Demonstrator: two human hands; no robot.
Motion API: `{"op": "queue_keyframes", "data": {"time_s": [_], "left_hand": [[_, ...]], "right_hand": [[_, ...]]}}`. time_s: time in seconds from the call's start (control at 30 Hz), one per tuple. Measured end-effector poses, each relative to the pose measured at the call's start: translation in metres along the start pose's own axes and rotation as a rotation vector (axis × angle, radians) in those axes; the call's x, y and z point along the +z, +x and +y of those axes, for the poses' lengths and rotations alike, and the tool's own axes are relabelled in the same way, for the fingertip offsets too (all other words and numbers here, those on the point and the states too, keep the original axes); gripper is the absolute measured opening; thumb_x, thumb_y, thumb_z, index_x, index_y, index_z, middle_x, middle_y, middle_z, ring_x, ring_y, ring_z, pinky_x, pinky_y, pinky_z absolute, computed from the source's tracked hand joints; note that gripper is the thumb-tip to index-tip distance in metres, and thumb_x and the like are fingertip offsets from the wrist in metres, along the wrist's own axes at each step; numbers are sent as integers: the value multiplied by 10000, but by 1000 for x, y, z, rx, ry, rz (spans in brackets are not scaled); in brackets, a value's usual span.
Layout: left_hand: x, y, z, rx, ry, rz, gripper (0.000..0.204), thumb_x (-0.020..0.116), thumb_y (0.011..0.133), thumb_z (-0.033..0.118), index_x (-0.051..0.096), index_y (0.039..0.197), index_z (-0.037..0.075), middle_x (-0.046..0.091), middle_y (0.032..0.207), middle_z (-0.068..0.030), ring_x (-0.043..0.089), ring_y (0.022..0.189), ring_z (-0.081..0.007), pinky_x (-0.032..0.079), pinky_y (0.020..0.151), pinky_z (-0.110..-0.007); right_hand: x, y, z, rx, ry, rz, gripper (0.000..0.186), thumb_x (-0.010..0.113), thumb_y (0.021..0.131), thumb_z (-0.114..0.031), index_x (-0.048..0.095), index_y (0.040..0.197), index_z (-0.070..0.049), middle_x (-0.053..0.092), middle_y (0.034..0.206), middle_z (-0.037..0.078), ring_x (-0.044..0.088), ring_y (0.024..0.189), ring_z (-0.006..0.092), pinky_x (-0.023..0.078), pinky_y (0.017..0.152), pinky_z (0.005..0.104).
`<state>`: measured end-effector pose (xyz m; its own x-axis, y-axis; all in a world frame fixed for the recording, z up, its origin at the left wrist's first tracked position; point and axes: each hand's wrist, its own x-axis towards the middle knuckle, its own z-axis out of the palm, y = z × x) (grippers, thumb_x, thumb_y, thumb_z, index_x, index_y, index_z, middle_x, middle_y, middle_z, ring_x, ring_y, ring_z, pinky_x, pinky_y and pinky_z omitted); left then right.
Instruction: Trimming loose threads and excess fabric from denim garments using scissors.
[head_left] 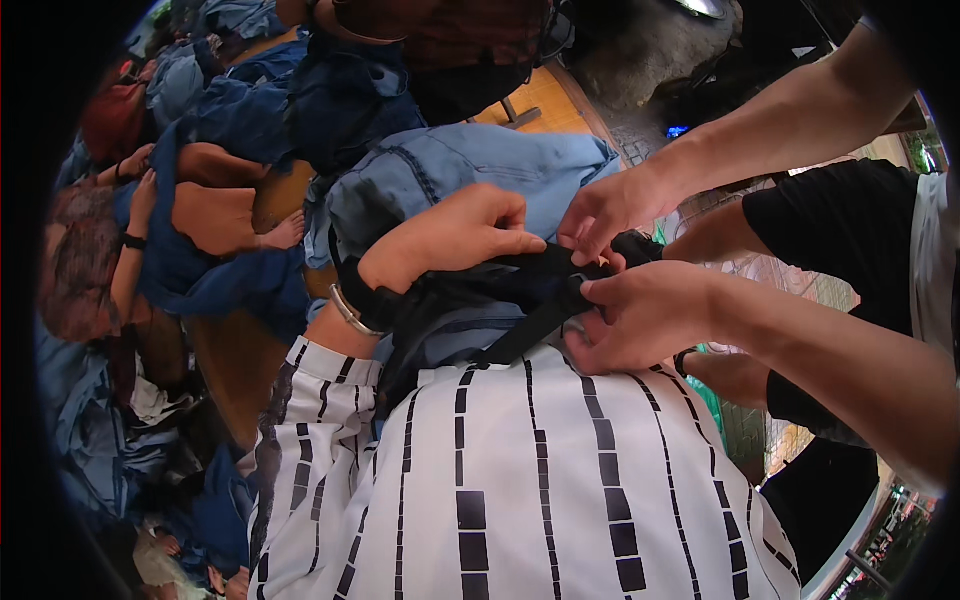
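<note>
My left hand (pixel 455 235), with a silver bracelet (pixel 350 312) at the wrist, is closed with thumb and fingers on a black strap (pixel 545 262) in front of my waist. Another person's two hands reach in from the right: one hand (pixel 607 215) pinches the strap's far end, and the other hand (pixel 635 315) grips a dark buckle-like piece (pixel 574 293) just nearer to me. A second length of black webbing (pixel 530 335) slants down to my striped shirt (pixel 560 450). Dark fabric bunches under my wrist. My right hand is not in view.
Light blue denim (pixel 480 170) spreads just beyond the hands. On the left, several people in blue sit around a wooden surface (pixel 225 370). The person at right wears black shorts (pixel 840 225) and stands close. A large grey rock-like mass (pixel 650 55) lies at the far side.
</note>
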<state>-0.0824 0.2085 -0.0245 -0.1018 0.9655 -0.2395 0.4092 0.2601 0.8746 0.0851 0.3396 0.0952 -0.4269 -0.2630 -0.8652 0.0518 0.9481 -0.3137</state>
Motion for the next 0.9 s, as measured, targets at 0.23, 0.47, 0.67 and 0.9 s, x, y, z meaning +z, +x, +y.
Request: {"op": "queue_keyframes", "data": {"time_s": [0.23,0.47,0.67,0.9], "left_hand": [[10,-30,9,24,122,316,248,725,855,210,587,827,6,582,704,-51,540,664,-130,425,607,-283],[43,-101,26,-28,-135,230,283,756,830,239,636,897,-9,596,708,-99,587,689,-167,433,608,-311],[66,-122,24,-239,-634,147,246,689,913,229,658,893,-15,591,724,15,511,675,-39,382,580,-220],[53,-130,42,-331,-823,374,270,593,979,222,629,781,42,552,690,44,476,638,0,344,538,-174]], "right_hand": [[34,13,21,-196,-390,201,415,554,894,-195,491,1224,49,607,1041,174,658,898,303,542,782,344],[21,4,13,-264,-1015,230,347,526,898,-149,508,1185,45,593,1020,126,641,893,218,534,762,286],[13,-3,7,-328,-1353,372,94,451,1033,-155,487,1082,-83,479,908,23,568,824,70,529,700,193],[18,24,14,-455,-1711,473,252,506,954,-128,510,1154,24,572,969,14,632,856,161,515,901,256]]}}
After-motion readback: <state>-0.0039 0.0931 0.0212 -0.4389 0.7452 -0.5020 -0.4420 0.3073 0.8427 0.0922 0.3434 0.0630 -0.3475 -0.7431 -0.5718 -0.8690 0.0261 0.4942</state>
